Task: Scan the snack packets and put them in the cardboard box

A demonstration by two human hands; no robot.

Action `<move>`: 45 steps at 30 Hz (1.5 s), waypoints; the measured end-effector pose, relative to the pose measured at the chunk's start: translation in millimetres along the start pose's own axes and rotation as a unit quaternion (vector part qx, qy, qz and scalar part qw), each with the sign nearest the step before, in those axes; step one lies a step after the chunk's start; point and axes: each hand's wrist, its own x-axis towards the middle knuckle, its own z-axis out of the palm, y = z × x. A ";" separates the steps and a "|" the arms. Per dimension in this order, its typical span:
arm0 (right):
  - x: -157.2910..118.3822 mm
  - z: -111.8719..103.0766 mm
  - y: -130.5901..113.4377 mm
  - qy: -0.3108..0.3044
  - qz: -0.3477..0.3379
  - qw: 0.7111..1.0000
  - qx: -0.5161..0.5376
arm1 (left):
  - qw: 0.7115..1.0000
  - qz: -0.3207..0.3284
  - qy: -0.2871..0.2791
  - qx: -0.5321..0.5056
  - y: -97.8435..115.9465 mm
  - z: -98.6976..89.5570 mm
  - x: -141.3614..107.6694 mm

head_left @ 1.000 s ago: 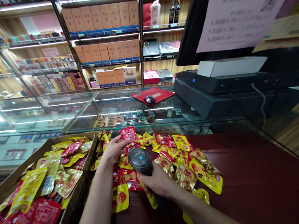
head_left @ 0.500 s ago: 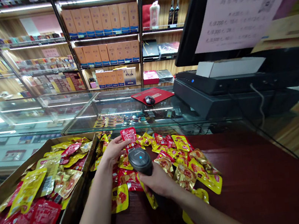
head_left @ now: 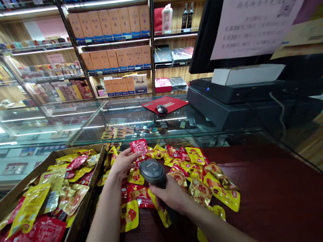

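Between its thumb and fingers, my left hand (head_left: 123,164) grips a red snack packet (head_left: 139,147), held up over the pile. My right hand (head_left: 172,196) is wrapped round the handle of a black barcode scanner (head_left: 153,172), whose head points away from me toward the red packet. Scattered under and around both hands lie several yellow, red and gold snack packets (head_left: 200,191) on the dark red-brown counter (head_left: 268,186). To the left, a cardboard box (head_left: 98,171) holds a heap of similar packets (head_left: 49,236).
A glass display case (head_left: 89,127) borders the counter's far side, with a mouse (head_left: 161,109) on a red mat (head_left: 173,102). Right of that, a monitor (head_left: 206,37) stands above black equipment (head_left: 225,103). Shelves of boxed goods (head_left: 114,61) line the back wall.
The small blue light on top of the scanner has gone out. Both hands keep their holds, with the scanner shifted only very slightly.
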 end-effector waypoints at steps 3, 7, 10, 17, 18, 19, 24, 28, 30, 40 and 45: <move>0.7 -8.6 -6.1 0.074 -0.056 0.995 0.020 | 1.000 0.005 0.011 0.013 -0.6 4.3 -2.5; 7.1 -20.9 -21.1 0.138 -0.083 0.984 0.074 | 0.999 0.028 0.029 0.032 -4.4 15.7 -15.1; 18.9 -14.0 -41.6 0.104 -0.079 0.982 0.140 | 0.990 0.097 0.070 0.074 3.8 16.1 -36.0; 50.1 83.4 -117.4 -0.023 -0.125 0.971 0.202 | 0.853 0.277 0.314 0.311 91.5 -47.3 -114.7; 54.2 101.4 -128.0 -0.048 -0.127 0.967 0.213 | 0.830 0.272 0.330 0.358 105.7 -61.1 -125.3; 58.4 119.0 -137.5 -0.070 -0.141 0.962 0.225 | 0.804 0.258 0.350 0.406 118.6 -75.1 -135.0; 78.2 187.2 -161.9 -0.124 -0.145 0.958 0.214 | 0.665 0.156 0.453 0.573 151.6 -135.6 -169.2; 82.9 204.6 -153.6 -0.140 -0.125 0.961 0.204 | 0.683 0.149 0.440 0.563 142.7 -155.4 -178.5; 80.8 199.1 -144.2 -0.129 -0.101 0.966 0.199 | 0.723 0.155 0.408 0.535 131.2 -151.5 -174.7; 44.1 55.5 -86.5 0.009 -0.070 0.980 0.188 | 0.850 0.234 0.239 0.406 50.7 -30.5 -96.3; 24.5 -37.4 -53.4 0.098 -0.045 0.984 0.145 | 0.870 0.216 0.152 0.417 16.6 28.7 -52.5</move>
